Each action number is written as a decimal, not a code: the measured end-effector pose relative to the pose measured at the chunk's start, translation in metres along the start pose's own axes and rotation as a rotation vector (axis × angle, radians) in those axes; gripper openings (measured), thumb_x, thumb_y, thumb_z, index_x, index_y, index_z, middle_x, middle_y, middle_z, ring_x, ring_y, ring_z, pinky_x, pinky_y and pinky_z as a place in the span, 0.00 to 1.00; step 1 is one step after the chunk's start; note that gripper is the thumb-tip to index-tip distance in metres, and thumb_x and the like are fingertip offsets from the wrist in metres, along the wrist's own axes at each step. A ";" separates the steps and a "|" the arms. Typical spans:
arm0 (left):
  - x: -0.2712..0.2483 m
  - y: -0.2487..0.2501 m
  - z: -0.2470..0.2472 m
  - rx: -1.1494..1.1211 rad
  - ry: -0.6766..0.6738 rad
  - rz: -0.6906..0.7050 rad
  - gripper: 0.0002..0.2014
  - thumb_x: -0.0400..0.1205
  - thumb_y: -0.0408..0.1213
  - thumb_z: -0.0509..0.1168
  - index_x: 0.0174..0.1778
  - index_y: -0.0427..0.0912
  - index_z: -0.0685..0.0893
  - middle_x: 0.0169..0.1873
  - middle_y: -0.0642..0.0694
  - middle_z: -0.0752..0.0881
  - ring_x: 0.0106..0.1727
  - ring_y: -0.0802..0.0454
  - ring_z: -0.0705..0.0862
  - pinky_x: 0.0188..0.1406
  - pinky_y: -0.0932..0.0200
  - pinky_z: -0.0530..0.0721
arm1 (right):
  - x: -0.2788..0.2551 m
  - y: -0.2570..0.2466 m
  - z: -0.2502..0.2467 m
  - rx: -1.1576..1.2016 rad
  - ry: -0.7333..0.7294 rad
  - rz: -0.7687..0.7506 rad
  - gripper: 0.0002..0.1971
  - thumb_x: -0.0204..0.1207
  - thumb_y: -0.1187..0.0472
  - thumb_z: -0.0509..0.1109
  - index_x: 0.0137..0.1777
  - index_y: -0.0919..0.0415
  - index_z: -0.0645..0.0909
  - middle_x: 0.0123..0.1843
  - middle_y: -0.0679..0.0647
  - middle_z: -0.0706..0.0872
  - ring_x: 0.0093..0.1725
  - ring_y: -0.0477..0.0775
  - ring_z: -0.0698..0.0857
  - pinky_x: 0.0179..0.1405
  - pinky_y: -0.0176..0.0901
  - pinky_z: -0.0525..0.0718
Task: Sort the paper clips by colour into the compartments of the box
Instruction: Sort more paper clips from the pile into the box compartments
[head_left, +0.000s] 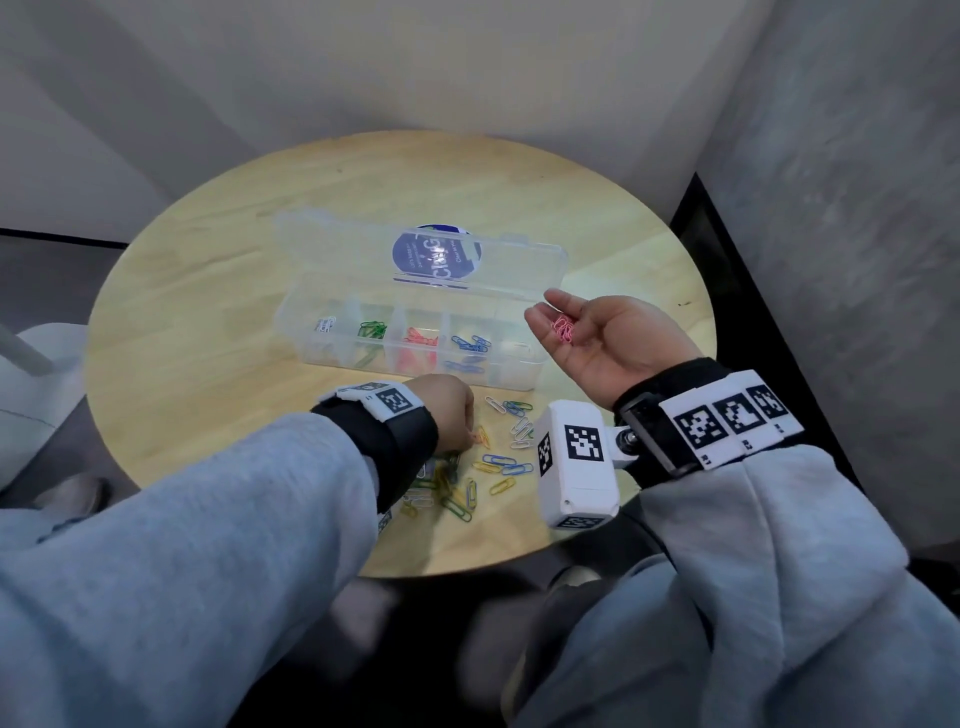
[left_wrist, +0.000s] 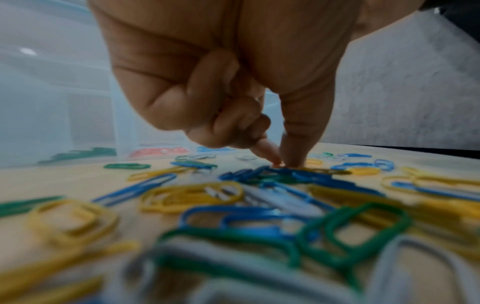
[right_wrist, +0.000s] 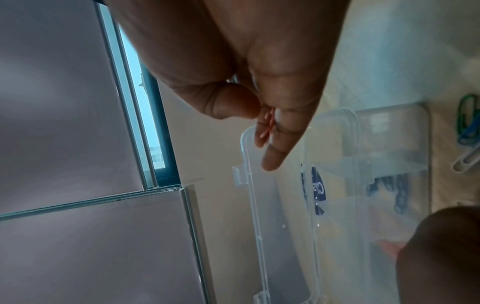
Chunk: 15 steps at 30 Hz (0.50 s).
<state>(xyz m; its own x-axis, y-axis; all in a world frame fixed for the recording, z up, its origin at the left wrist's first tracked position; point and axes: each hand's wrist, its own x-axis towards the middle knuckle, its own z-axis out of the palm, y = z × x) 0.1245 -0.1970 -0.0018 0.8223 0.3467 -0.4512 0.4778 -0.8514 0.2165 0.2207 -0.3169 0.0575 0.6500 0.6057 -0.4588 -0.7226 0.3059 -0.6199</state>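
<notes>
The pile of loose coloured wire paper clips (head_left: 467, 478) lies at the near edge of the round pale wooden table (head_left: 218, 291). Yellow, blue, green and white ones are mixed and some lie on top of each other. The left hand (head_left: 447, 415) is down on the far side of this pile. Its thumb and first fingertip (left_wrist: 270, 153) are pressed close together on the table, pinching at a small clip there. It looks orange from above, but I cannot tell if it is really held yet. The other fingers are curled into the palm.

To do this well, I think the fingertips should slide the clip clear of the blue ones touching it, then lift only that one. Tangled clips may come up together.

A little farther off, the right hand (head_left: 597, 338) is held palm up, just beside the right end of the box. Its fingers are loosely cupped around a few small pink paper clips (head_left: 562, 329).

Behind the pile stands the long clear plastic box with five compartments (head_left: 322, 358). From the left they hold white, green, red and blue clips. The last one on the right looks empty, so the pink ones likely go there. The clear lid (head_left: 519, 270) stands open at the back, out of the way. A round blue sticker (head_left: 436, 254) shows through it.
</notes>
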 end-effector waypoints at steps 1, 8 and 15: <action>0.000 -0.001 0.000 -0.010 -0.019 -0.007 0.04 0.78 0.41 0.68 0.42 0.47 0.81 0.42 0.48 0.82 0.43 0.51 0.78 0.30 0.63 0.71 | 0.000 0.001 0.001 -0.024 0.004 -0.006 0.21 0.72 0.84 0.41 0.47 0.74 0.76 0.46 0.65 0.75 0.43 0.59 0.79 0.36 0.44 0.89; -0.006 -0.017 0.000 -0.216 -0.094 -0.046 0.06 0.74 0.39 0.71 0.33 0.47 0.82 0.26 0.52 0.80 0.30 0.53 0.77 0.27 0.66 0.72 | 0.004 0.011 0.003 -0.274 0.031 0.036 0.22 0.72 0.87 0.39 0.45 0.72 0.74 0.47 0.67 0.76 0.45 0.61 0.82 0.33 0.41 0.89; -0.024 -0.051 -0.022 -0.615 -0.089 -0.127 0.09 0.75 0.36 0.71 0.30 0.44 0.79 0.24 0.47 0.74 0.23 0.52 0.67 0.22 0.67 0.64 | 0.011 0.017 0.020 -0.436 0.006 0.068 0.18 0.75 0.85 0.45 0.44 0.72 0.75 0.47 0.68 0.78 0.46 0.62 0.83 0.37 0.39 0.89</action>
<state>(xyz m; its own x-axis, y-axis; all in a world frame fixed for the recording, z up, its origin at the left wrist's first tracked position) 0.0872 -0.1532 0.0168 0.7317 0.3735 -0.5701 0.6815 -0.4146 0.6030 0.2107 -0.2904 0.0542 0.6066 0.6091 -0.5110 -0.5979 -0.0741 -0.7981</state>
